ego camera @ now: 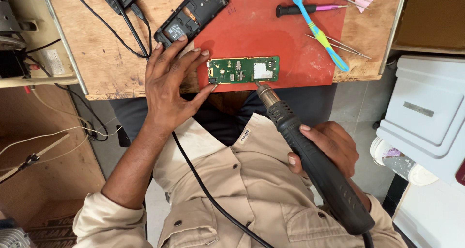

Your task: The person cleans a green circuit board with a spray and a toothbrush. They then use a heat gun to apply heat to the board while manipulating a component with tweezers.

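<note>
Board (243,69) lies on red mat (271,30) at tabletop (97,59) edge, long axis left-right. Left hand (169,83) spread flat, fingertips touching board's left end. Right hand (329,146) wrapped round heat gun (310,161), nozzle just at board's near edge, toward its right end

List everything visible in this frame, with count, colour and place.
Green circuit board: one, on red mat's near edge.
Red mat: one, on wooden bench.
Black phone shell: one, mat's left edge.
Blue-green toothbrush: one, on mat.
Pink-tipped black screwdriver: one, mat top.
Metal tweezers: several, bench right.
Black hot-air gun: one, nozzle at board.
Left hand: steadying board's left end.
Right hand: gripping gun.
</note>
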